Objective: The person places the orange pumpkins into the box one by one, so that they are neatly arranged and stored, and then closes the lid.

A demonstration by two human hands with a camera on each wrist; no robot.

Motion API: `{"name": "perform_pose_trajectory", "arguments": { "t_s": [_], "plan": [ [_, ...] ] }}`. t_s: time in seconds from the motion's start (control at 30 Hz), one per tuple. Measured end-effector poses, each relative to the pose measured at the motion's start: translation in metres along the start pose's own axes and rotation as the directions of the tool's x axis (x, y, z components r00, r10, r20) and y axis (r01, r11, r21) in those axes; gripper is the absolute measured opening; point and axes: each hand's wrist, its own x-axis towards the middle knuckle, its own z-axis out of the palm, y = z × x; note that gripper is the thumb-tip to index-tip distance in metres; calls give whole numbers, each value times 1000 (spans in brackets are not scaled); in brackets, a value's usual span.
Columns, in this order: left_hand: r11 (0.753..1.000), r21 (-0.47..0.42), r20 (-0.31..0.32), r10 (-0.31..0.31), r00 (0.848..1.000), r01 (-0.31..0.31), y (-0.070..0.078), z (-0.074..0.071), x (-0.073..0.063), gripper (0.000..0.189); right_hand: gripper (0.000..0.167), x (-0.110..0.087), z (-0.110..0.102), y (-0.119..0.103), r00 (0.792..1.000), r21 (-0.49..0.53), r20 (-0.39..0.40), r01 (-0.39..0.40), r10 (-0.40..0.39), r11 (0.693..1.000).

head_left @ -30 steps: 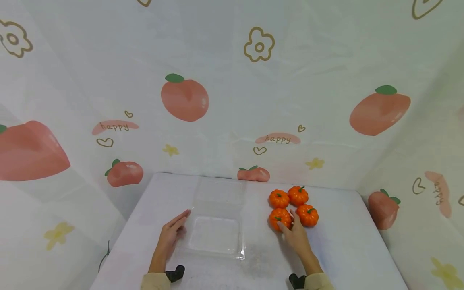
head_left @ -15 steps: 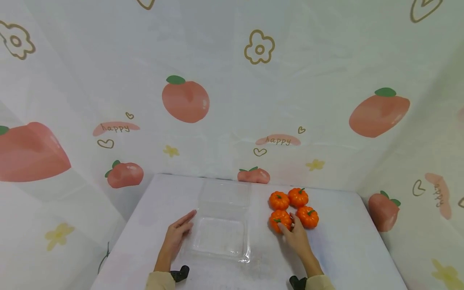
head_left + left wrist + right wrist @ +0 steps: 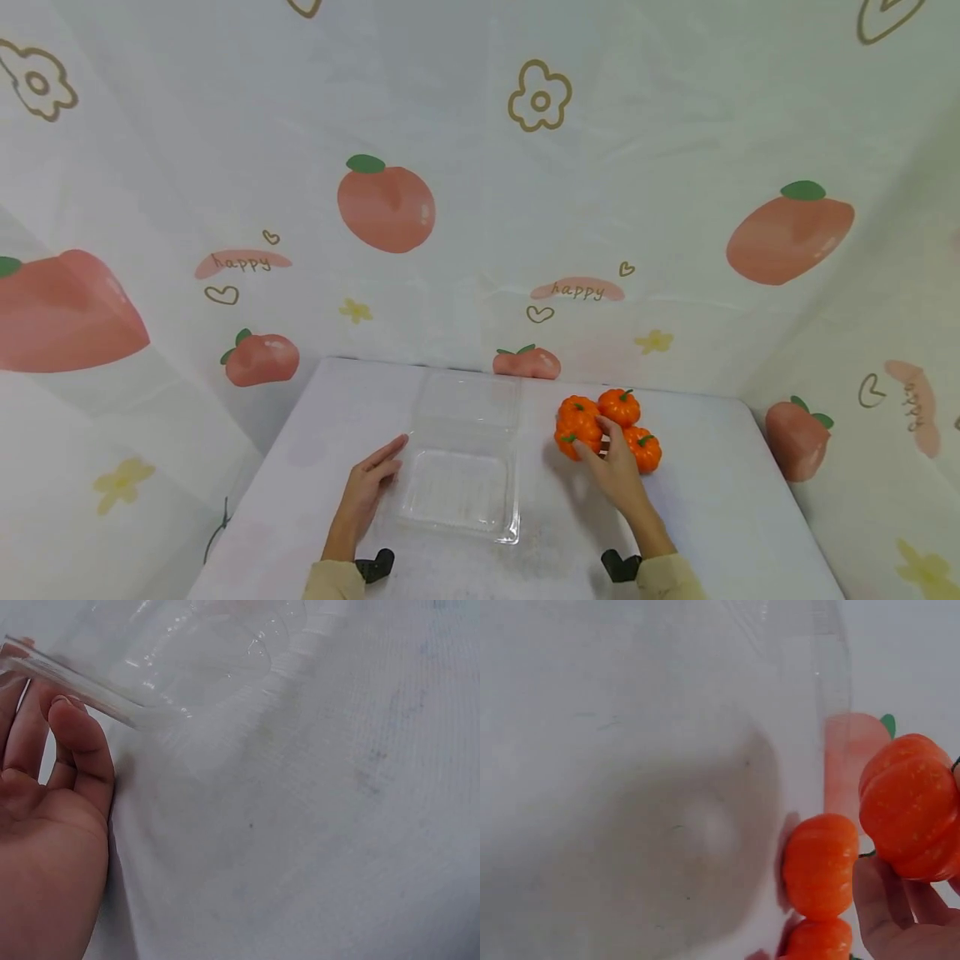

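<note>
My right hand (image 3: 619,477) grips a small orange pumpkin (image 3: 574,444) with a green stem. In the right wrist view this pumpkin (image 3: 909,808) is raised over the white table, thumb and fingers around it. Three similar pumpkins stand beside and behind it: one at back left (image 3: 579,410), one at back right (image 3: 619,407) and one right of the hand (image 3: 645,450). A clear plastic clamshell box (image 3: 457,492) lies with its lid folded back. My left hand (image 3: 367,487) is at its left side, the fingertips (image 3: 71,724) right at the clear rim.
The box's lid (image 3: 468,400) lies flat toward the back of the white table (image 3: 735,500). A printed cloth (image 3: 465,208) with peaches and flowers hangs behind and on both sides. A dark cord (image 3: 217,529) hangs at the table's left edge.
My left hand and the clear box have shifted slightly right, then stopped. My right hand has lifted the gripped pumpkin from its place at the front of the group.
</note>
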Motion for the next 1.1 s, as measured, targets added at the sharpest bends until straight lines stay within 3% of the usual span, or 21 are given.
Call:
{"name": "perform_pose_trajectory", "arguments": {
  "t_s": [0.33, 0.67, 0.83, 1.1],
  "plan": [
    [999, -49, -11, 17, 1000, -17, -1, -3, 2, 53, 70, 8, 0, -19, 993, -13, -8, 114, -114, 993],
    [998, -51, -12, 24, 1000, -24, -5, -2, -1, 51, 60, 11, 5, -43, 973, -56, -1, 229, -230, 972],
    [998, -14, -18, 59, 998, -59, -4, -2, -3, 51, 61, 11, 10, -54, 976, -51, 14, 216, -215, 975],
    [999, -29, -34, 16, 999, -17, -4, -1, -2, 53, 67, 12, 19, -63, 981, 14, 46, 190, -190, 982]
  ]
}}
